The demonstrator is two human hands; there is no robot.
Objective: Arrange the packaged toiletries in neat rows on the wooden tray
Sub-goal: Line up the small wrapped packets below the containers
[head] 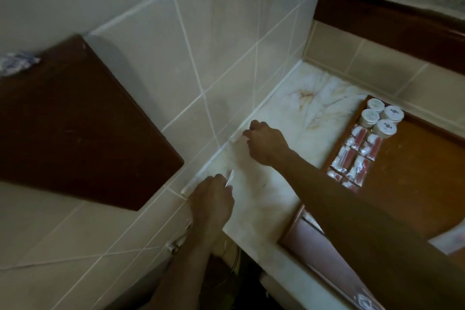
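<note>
- Packaged toiletries point(357, 156) lie in rows on the wooden tray point(415, 166), well right of both hands' fingers.
- Left hand point(214, 199) pinches a thin white packet point(229, 178).
- Right hand point(266, 141) curls over something small on the table point(276, 113); what, I cannot tell.
- Carry each flat, aligned with the rows.

Wooden tray point(412, 158): orange-brown base, darker brown rim. On it, sachets point(356, 156) clear with red and white contents; round tubs point(380, 117) white, faint grey lid marks. Left of tray, marble counter point(297, 113) cream with tan veining. Wall tiles point(141, 20) beige, white grout. Wooden shelf point(75, 121) dark reddish-brown.
</note>
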